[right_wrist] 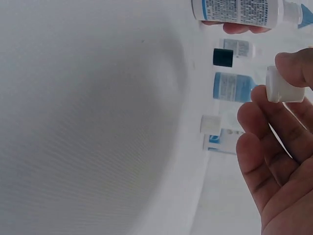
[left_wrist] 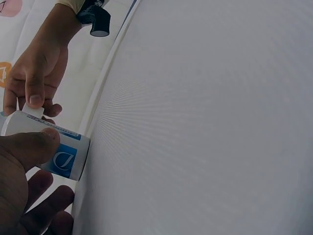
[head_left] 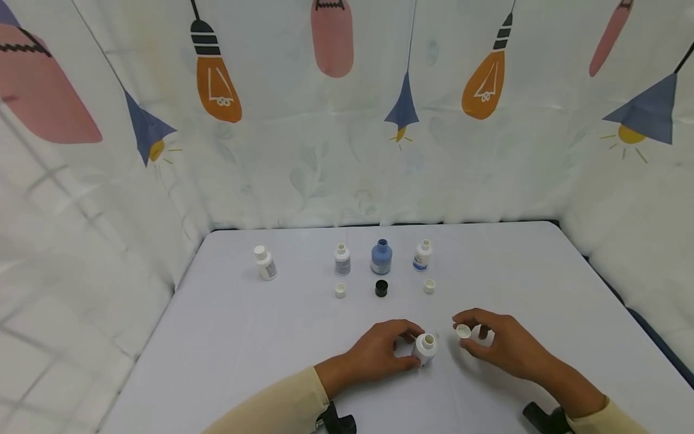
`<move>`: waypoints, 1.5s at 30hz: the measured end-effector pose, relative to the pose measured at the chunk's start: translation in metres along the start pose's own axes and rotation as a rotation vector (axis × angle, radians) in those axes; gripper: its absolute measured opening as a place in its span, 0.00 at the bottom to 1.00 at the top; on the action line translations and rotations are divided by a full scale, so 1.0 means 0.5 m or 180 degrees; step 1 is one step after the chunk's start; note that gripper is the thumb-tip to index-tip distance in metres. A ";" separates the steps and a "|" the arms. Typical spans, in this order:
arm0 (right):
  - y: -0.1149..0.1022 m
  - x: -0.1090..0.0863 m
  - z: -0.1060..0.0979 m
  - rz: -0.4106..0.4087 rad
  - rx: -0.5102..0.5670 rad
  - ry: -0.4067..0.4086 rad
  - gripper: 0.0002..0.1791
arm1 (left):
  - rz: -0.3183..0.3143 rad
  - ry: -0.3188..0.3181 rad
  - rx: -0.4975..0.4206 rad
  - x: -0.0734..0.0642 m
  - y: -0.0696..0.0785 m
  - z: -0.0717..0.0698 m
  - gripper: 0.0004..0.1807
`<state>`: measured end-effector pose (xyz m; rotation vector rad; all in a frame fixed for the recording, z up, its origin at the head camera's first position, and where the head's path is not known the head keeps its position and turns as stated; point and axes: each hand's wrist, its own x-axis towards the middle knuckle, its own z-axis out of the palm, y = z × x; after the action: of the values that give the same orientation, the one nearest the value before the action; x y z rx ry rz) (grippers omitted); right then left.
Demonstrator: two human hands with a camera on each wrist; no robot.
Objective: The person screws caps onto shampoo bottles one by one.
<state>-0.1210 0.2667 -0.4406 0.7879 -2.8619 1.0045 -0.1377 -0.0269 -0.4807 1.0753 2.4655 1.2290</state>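
Observation:
My left hand (head_left: 382, 348) grips a small white bottle (head_left: 425, 348) at the front middle of the table; its neck is uncapped. In the left wrist view the bottle (left_wrist: 69, 155) shows a blue label panel, with my thumb laid across it. Just right of it, my right hand (head_left: 501, 343) pinches a white screw cap (head_left: 462, 331) between thumb and fingers, its hollow side facing up. The right wrist view shows this cap (right_wrist: 283, 87) apart from the bottle (right_wrist: 239, 11).
Behind stand an uncapped white bottle (head_left: 343, 260), a blue bottle (head_left: 381, 258) and another white bottle (head_left: 422, 256). Before them lie a white cap (head_left: 340, 291), a black cap (head_left: 381, 288) and a white cap (head_left: 429, 286). A capped white bottle (head_left: 265, 263) stands farther left.

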 end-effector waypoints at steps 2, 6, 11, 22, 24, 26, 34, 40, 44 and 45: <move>-0.002 0.002 -0.002 0.0000 0.0003 0.0007 0.22 | -0.0006 0.0000 -0.0022 0.000 0.000 0.000 0.26; -0.010 0.006 -0.006 0.0070 0.0026 0.0005 0.22 | -0.0034 0.0006 -0.0058 0.000 0.000 0.000 0.26; -0.025 0.011 -0.013 0.0122 0.0031 -0.0046 0.19 | -0.0045 0.0003 -0.0112 0.000 0.000 -0.001 0.26; -0.034 0.021 -0.009 -0.0069 0.0165 -0.0136 0.18 | 0.0041 -0.0013 -0.0047 0.003 0.008 -0.003 0.25; -0.035 0.022 -0.007 -0.0109 0.0149 -0.0123 0.17 | 0.0050 -0.0020 -0.0013 0.004 0.006 -0.002 0.25; -0.036 0.023 -0.007 -0.0143 0.0141 -0.0116 0.17 | 0.0059 -0.0020 0.0027 0.006 0.004 -0.001 0.25; -0.049 0.025 -0.006 -0.0193 0.0110 -0.0174 0.17 | 0.0072 -0.0024 0.0107 0.008 -0.002 0.001 0.24; -0.060 0.028 -0.003 -0.0271 0.0059 -0.0182 0.18 | 0.0056 -0.0048 0.0086 0.008 0.000 -0.001 0.24; -0.064 0.030 -0.002 -0.0431 0.0059 -0.0167 0.19 | 0.0055 -0.0053 0.0114 0.009 -0.003 0.001 0.24; -0.064 0.030 -0.002 -0.0461 0.0063 -0.0166 0.19 | 0.0054 -0.0054 0.0121 0.009 -0.004 0.002 0.24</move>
<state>-0.1196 0.2389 -0.4184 1.0209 -2.7922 1.0104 -0.1417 -0.0238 -0.4824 1.1138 2.4817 1.1771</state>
